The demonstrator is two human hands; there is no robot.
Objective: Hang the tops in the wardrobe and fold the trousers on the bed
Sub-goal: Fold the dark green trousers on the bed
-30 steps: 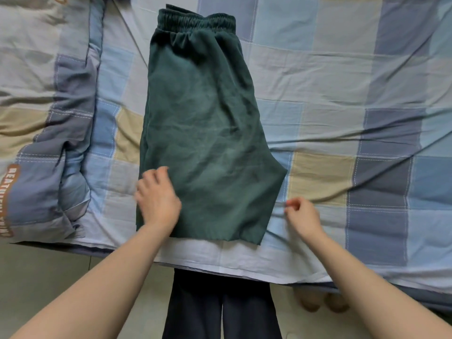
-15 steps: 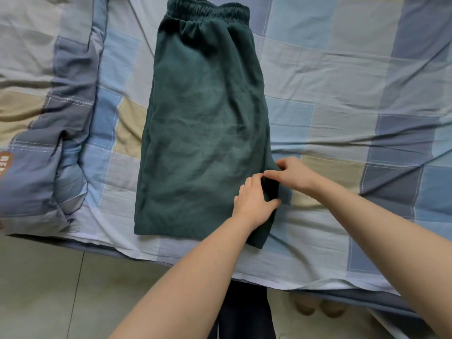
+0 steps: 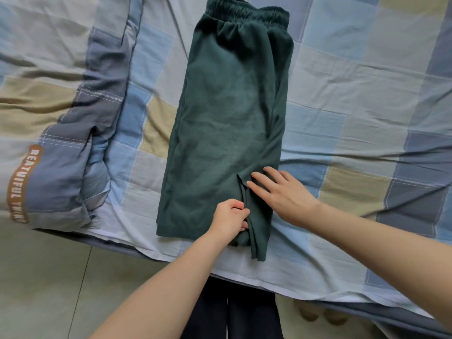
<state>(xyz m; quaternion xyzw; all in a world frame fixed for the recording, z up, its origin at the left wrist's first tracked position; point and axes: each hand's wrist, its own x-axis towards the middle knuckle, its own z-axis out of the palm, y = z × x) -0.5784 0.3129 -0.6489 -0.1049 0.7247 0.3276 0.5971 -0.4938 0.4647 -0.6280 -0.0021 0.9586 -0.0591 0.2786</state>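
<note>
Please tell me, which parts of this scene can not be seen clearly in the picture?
- Green trousers: waistband top cut off by the head view's upper edge.
- Left hand: fingertips curl into the fold it pinches, so they are hidden.
- Fabric beneath the right hand: covered by the flat palm.
- Quilt lettering: last word runs into a crease.
- Wardrobe and tops: outside the view.

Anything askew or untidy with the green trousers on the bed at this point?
Yes. On the green trousers, the folded-in flap's near end pokes past the hem, uneven. The left hand pinches that fold; the right hand lies flat on it.
</note>
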